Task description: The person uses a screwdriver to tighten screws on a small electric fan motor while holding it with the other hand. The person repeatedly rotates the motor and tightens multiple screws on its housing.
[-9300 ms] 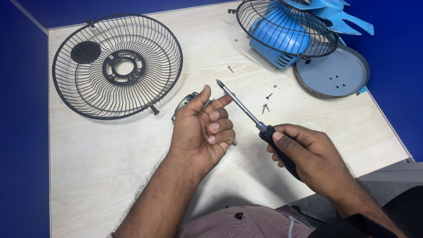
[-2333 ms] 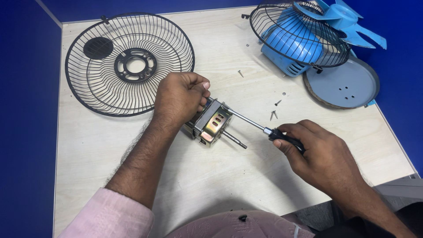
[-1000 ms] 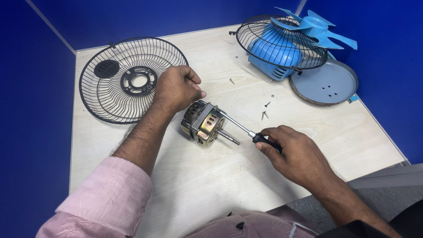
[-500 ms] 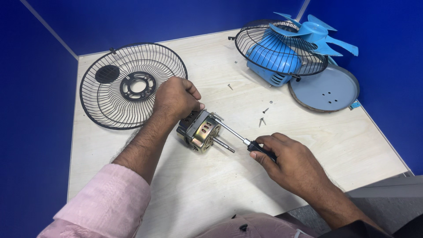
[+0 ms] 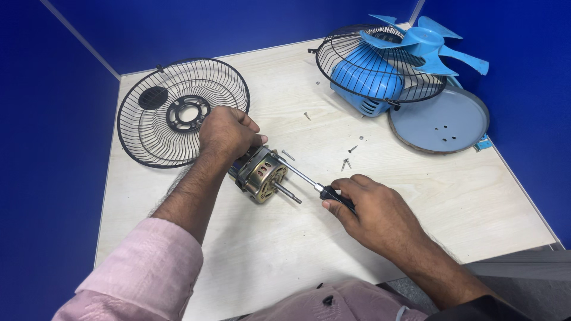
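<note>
Brass-coloured fan motor (image 5: pixel 260 173) sits on the pale wood bench (image 5: pixel 297 249), roughly centre, shaft pointing toward the person. Left hand (image 5: pixel 229 134) clamps over its back end, grip closed tight on the motor housing. Right hand (image 5: pixel 372 211) has its grip wrapped round the black handle of a screwdriver (image 5: pixel 309 183); blade runs up-left, tip touching the motor's front face just above the shaft. Black wire fan guard (image 5: pixel 181 113) lies flat behind the left hand, w/ its rim just beside the knuckles. Loose screws (image 5: pixel 347 161) scattered on the bench btwn motor and blue parts. Far right: second guard w/ blue blade (image 5: pixel 416 44) and blue housing (image 5: pixel 363 80) stacked together, round blue-grey base plate (image 5: pixel 440 122) beside them. Pink sleeve (image 5: pixel 143 273) on left arm.
</note>
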